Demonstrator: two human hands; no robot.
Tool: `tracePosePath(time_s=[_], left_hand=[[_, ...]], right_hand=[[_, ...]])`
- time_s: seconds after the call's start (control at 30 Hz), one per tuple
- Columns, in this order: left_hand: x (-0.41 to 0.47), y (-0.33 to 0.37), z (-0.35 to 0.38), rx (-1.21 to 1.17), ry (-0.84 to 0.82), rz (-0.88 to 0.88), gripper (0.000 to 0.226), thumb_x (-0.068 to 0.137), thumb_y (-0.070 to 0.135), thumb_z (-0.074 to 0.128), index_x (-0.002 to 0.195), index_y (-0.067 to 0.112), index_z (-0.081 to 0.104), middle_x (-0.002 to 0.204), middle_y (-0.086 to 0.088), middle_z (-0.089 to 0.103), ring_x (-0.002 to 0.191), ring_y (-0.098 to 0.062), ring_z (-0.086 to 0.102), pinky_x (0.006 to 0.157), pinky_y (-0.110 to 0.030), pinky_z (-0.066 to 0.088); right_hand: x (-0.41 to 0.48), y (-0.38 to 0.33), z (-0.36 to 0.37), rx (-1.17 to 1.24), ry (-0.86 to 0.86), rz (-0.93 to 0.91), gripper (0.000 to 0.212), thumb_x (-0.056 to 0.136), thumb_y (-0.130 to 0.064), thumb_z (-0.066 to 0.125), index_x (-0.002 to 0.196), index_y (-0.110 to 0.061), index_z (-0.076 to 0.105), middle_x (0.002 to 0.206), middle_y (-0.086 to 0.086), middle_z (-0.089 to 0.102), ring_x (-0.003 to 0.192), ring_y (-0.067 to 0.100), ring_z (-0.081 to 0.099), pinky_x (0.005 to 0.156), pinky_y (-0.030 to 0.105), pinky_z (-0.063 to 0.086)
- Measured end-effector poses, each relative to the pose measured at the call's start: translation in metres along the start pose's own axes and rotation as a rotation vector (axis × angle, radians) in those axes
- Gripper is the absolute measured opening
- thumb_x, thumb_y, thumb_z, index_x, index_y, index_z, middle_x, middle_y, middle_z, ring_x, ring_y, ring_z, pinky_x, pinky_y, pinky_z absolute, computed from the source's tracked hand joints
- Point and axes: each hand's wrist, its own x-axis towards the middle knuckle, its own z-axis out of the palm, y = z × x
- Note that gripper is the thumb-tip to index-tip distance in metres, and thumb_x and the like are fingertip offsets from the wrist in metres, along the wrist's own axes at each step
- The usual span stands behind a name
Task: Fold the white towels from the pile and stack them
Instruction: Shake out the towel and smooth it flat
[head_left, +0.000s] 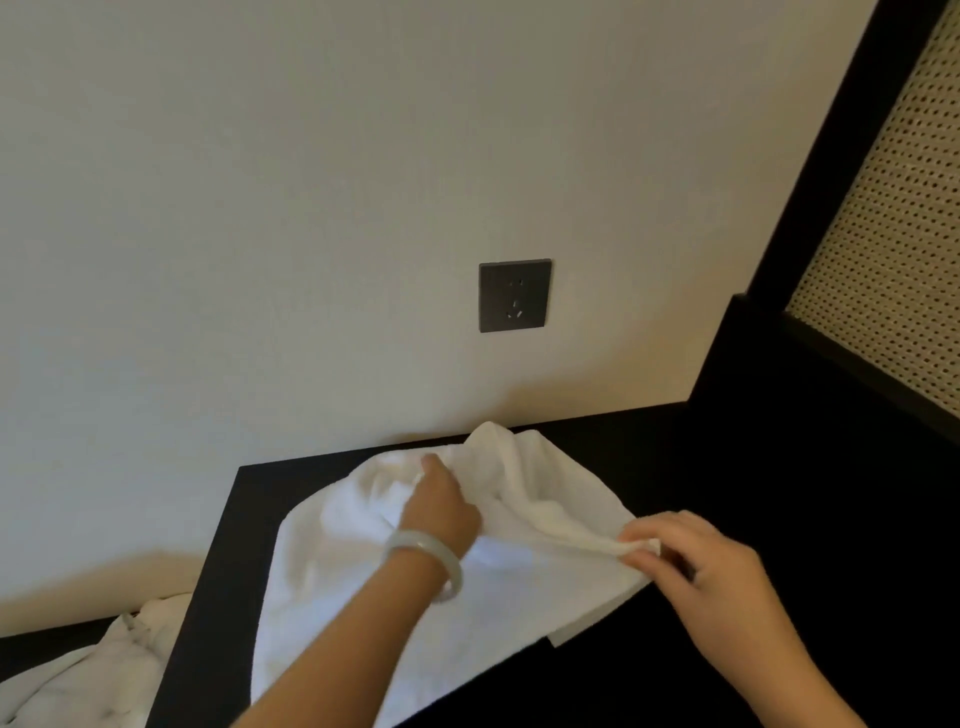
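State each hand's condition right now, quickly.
Left hand: grips a bunched part of the towel.
Right hand: pinches the towel's right corner.

Here's the flat black tabletop (701, 493), dark and matt, its left edge cut off square. Lying right on it is a rumpled white terry towel (337, 597), spread across the near left part and bunched up higher toward the back. Off to the left, down a level, a lower dark surface (41, 649) carries a crumpled heap of white towels (104, 670).
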Motion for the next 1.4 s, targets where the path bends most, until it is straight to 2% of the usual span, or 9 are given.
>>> tracePosePath(time_s=[0.27,0.47,0.6,0.7,0.9,1.03,1.17,1.27,1.4], left_hand=[[0.005,-0.045,-0.051,0.167,0.198,0.095,0.053,0.084,-0.008,0.044,0.130,0.017,0.049,0.118,-0.004,0.055,0.094,-0.023,0.057,0.075,-0.032,0.046],[-0.040,-0.082,-0.043,0.292,-0.307,0.214,0.048,0.084,0.003,0.055,0.111,0.044,0.054,0.102,0.013,0.055,0.089,0.000,0.054,0.073,-0.006,0.042],[-0.043,-0.090,-0.029,0.134,-0.201,0.209,0.012,0.090,0.034,0.066,0.100,0.041,0.062,0.106,0.013,0.048,0.096,-0.003,0.054,0.085,-0.014,0.045],[-0.035,-0.085,-0.022,0.072,-0.043,0.145,0.010,0.091,0.033,0.066,0.092,0.034,0.057,0.102,0.009,0.053,0.089,-0.006,0.056,0.075,-0.015,0.045],[-0.024,-0.074,-0.022,0.069,-0.114,0.013,0.031,0.086,0.017,0.070,0.106,0.028,0.049,0.082,0.002,0.058,0.068,-0.010,0.056,0.056,-0.014,0.042],[-0.015,-0.049,-0.082,0.073,0.177,0.069,0.036,0.083,0.000,0.060,0.114,0.015,0.051,0.073,-0.005,0.061,0.062,-0.017,0.058,0.054,-0.025,0.043],[-0.016,0.002,-0.177,0.087,0.435,0.242,0.019,0.087,0.000,0.057,0.090,0.016,0.066,0.044,-0.005,0.058,0.037,-0.015,0.057,0.038,-0.020,0.044],[-0.031,0.043,-0.238,-0.038,0.511,0.335,0.029,0.092,0.000,0.049,0.084,0.021,0.068,0.048,-0.008,0.063,0.040,-0.019,0.061,0.036,-0.021,0.046],[-0.049,0.080,-0.289,-0.442,0.408,0.355,0.016,0.092,-0.008,0.054,0.093,-0.004,0.070,0.065,-0.024,0.066,0.046,-0.024,0.063,0.040,-0.025,0.051]], right_hand=[[0.015,0.039,0.014,0.155,0.307,0.237,0.018,0.091,-0.020,0.063,0.095,-0.037,0.066,0.083,-0.017,0.064,0.083,-0.007,0.060,0.069,0.019,0.051],[0.024,0.062,0.041,0.225,0.323,0.411,0.028,0.090,-0.018,0.064,0.086,-0.045,0.060,0.086,-0.023,0.065,0.082,-0.008,0.063,0.071,0.016,0.047],[0.028,0.073,0.053,0.236,0.310,0.488,0.031,0.088,-0.012,0.068,0.084,-0.041,0.061,0.085,-0.016,0.066,0.083,-0.001,0.063,0.073,0.023,0.049],[0.029,0.073,0.058,0.222,0.288,0.464,0.033,0.089,-0.009,0.067,0.084,-0.041,0.061,0.087,-0.017,0.065,0.083,-0.002,0.061,0.073,0.022,0.047],[0.032,0.072,0.049,0.307,0.306,0.429,0.027,0.091,-0.010,0.064,0.089,-0.037,0.064,0.085,-0.011,0.067,0.081,0.005,0.066,0.072,0.027,0.054],[0.055,0.057,0.011,0.325,0.390,0.380,0.018,0.094,-0.013,0.061,0.095,-0.030,0.066,0.085,-0.009,0.066,0.078,0.009,0.063,0.067,0.027,0.049],[0.089,0.012,-0.048,0.426,0.369,0.189,0.014,0.091,-0.018,0.065,0.091,-0.032,0.069,0.083,-0.015,0.068,0.079,-0.002,0.062,0.068,0.020,0.044],[0.113,-0.026,-0.089,0.519,0.382,0.035,0.015,0.090,-0.019,0.068,0.090,-0.035,0.070,0.079,-0.012,0.069,0.076,0.002,0.063,0.068,0.022,0.048],[0.127,-0.072,-0.136,0.635,0.358,-0.194,0.022,0.082,-0.008,0.071,0.092,-0.028,0.073,0.069,0.001,0.060,0.051,0.007,0.052,0.049,0.017,0.043]])
